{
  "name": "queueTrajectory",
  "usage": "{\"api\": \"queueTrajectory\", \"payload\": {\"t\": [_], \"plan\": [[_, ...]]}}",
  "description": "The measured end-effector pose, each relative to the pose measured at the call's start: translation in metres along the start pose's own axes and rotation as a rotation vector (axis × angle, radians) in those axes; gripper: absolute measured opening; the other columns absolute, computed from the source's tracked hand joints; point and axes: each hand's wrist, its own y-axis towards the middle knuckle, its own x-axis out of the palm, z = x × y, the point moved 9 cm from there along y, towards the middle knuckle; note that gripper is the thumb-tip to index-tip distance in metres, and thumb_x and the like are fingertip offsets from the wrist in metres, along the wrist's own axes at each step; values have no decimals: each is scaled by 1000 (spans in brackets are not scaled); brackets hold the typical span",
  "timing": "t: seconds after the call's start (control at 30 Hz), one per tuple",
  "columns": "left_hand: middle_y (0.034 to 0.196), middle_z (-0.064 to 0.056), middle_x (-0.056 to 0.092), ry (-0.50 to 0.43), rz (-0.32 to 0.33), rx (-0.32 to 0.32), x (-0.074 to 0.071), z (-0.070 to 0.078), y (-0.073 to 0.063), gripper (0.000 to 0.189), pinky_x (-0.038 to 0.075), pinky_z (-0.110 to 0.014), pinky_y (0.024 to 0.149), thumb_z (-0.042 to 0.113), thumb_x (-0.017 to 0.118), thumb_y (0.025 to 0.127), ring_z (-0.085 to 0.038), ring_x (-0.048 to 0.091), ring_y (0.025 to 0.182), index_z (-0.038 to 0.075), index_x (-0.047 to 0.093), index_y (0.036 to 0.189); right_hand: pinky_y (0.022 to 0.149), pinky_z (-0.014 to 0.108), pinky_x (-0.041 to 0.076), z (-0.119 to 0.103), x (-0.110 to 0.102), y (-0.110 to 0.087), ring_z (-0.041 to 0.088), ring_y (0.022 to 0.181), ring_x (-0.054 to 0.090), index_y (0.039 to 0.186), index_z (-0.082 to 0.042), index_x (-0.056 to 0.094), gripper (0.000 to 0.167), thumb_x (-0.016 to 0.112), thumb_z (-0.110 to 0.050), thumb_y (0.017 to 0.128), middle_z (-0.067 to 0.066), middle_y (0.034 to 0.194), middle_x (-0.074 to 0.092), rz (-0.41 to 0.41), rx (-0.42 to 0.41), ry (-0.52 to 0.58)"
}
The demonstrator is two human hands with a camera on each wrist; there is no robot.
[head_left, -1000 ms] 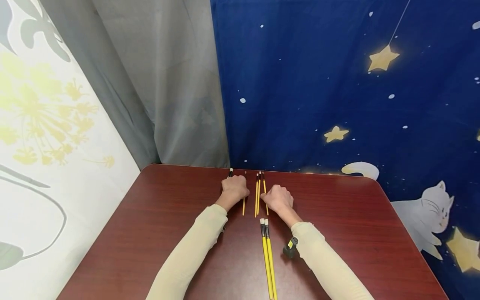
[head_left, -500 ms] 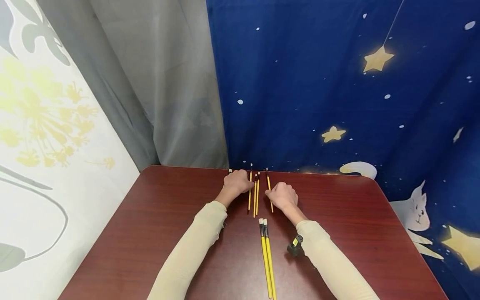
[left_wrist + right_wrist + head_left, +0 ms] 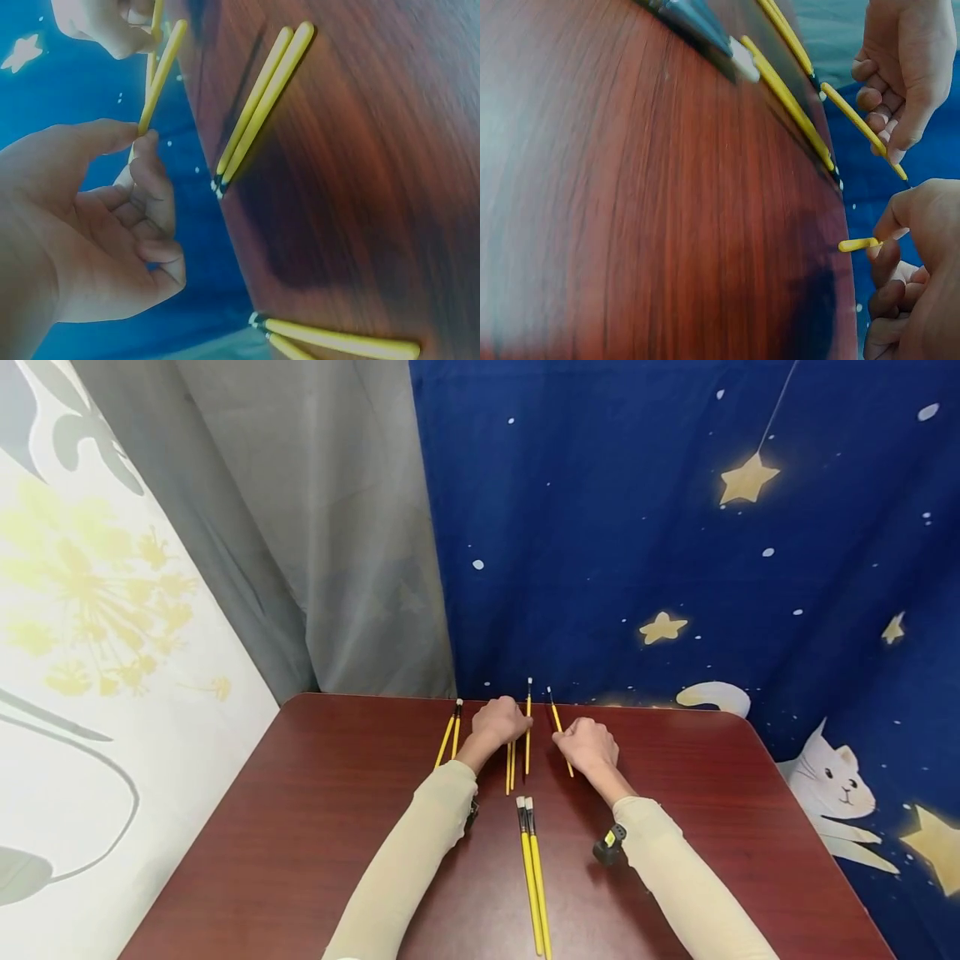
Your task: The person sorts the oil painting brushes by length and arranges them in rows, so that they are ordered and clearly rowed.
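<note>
My left hand (image 3: 498, 722) is over the far part of the table, pinching a thin yellow paintbrush (image 3: 163, 79) between thumb and index finger. To its right, my right hand (image 3: 588, 745) pinches another thin yellow paintbrush (image 3: 556, 714), which slants with its bristle end up and away. In the right wrist view that brush's yellow handle end (image 3: 857, 244) pokes out from the fingertips. Below the left hand lies a pair of thin paintbrushes (image 3: 511, 772), their far ends hidden by the hand in the head view. Another pair of paintbrushes (image 3: 450, 735) lies left of it, handles spread apart.
Two larger yellow paintbrushes (image 3: 532, 881) with white bristles lie side by side nearer the front of the reddish-brown table (image 3: 300, 827). Behind the table's far edge hang a grey curtain (image 3: 367, 527) and a blue star-patterned curtain (image 3: 600, 527).
Both hands have moved right, each with a thin paintbrush, and the held brushes have come up off the table. The left pair of brushes, earlier mostly covered by the left hand, now shows.
</note>
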Motion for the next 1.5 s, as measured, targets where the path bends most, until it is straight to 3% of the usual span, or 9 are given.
{"api": "queueTrajectory", "payload": {"t": [0.33, 0.57, 0.87, 1.03, 1.5], "plan": [[56, 2, 45, 61, -33, -7, 21, 10, 1, 55, 42, -34, 56, 45, 69, 100, -21, 56, 59, 20, 48, 56, 60, 41, 49, 13, 5, -4, 28, 74, 69, 74, -20, 69, 29, 71, -44, 90, 2, 77, 71, -20, -19, -35], [69, -1, 58, 89, -39, 15, 32, 27, -1, 47, 46, -36, 60, 44, 69, 99, -22, 60, 68, 20, 55, 61, 59, 39, 47, 21, 6, -5, 27, 71, 67, 67, -20, 65, 34, 70, -42, 92, 1, 71, 67, -34, 20, -38], [79, -3, 65, 107, -51, 14, 47, 37, 4, 37, 50, -38, 68, 44, 70, 98, -21, 61, 70, 19, 63, 70, 61, 41, 49, 26, 12, -2, 30, 72, 68, 65, -19, 68, 35, 68, -40, 92, 5, 72, 69, -39, 85, -17], [82, -4, 66, 100, -71, 10, 53, 38, 9, 33, 51, -40, 71, 42, 70, 97, -22, 61, 73, 19, 64, 75, 59, 39, 46, 25, 17, -2, 29, 67, 65, 59, -19, 62, 37, 64, -38, 91, 4, 65, 64, -46, 96, -22], [82, -3, 68, 120, -61, 2, 59, 39, 17, 31, 55, -42, 75, 41, 71, 96, -23, 64, 75, 19, 65, 74, 58, 40, 46, 28, 16, -5, 29, 68, 66, 58, -19, 63, 36, 68, -35, 90, 4, 67, 65, -19, 76, -16]]}}
